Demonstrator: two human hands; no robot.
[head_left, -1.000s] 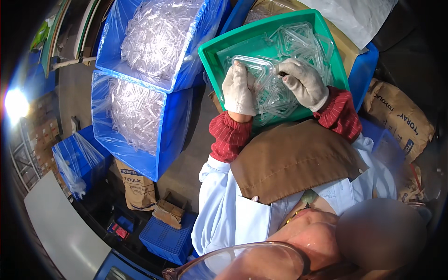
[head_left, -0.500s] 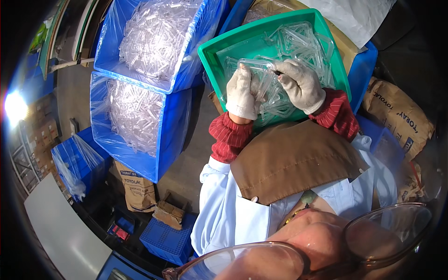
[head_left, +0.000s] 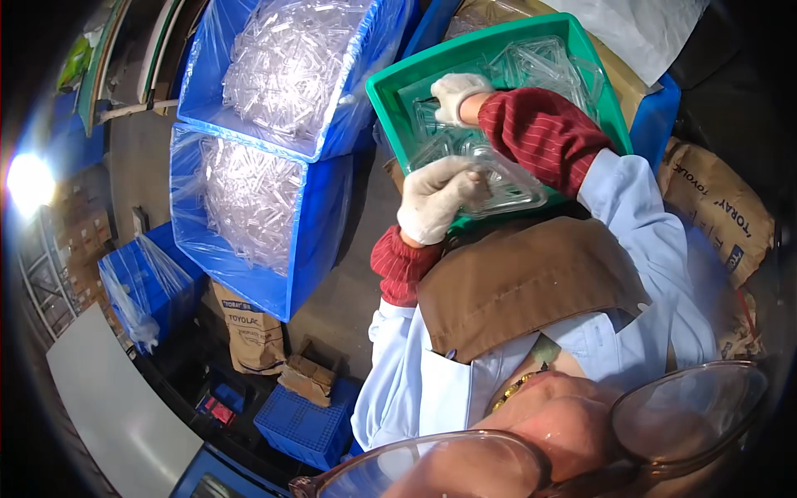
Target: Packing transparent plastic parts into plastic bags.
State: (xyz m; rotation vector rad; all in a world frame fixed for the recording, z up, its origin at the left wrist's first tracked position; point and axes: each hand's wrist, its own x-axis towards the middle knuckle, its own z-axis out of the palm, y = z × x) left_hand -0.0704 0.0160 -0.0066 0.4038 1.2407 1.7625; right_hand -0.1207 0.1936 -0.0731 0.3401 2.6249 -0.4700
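Both my hands wear off-white gloves and work over a green bin (head_left: 612, 100) of clear plastic parts (head_left: 540, 66). My left hand (head_left: 436, 197) is at the bin's near left edge. Its fingers are curled together, partly blurred, against a clear plastic frame-like part (head_left: 519, 191). My right hand (head_left: 458, 95) reaches across to the bin's left side, its forearm over the parts. Its fingers are closed, and a small dark tip (head_left: 430, 100) shows at them; the rest of that dark thing is hidden in the glove.
Two blue crates (head_left: 320, 224) (head_left: 332, 124) lined with clear film stand on the left, heaped with small clear pieces (head_left: 249, 203). Brown paper sacks (head_left: 714, 207) lie at the right. A lidded blue crate (head_left: 303, 423) and a torn cardboard box (head_left: 307, 379) are at lower left.
My hands have moved apart from the clear part held between them. The right hand has swung left across the bin, and the left hand has dropped slightly nearer me. The view has shifted a little.
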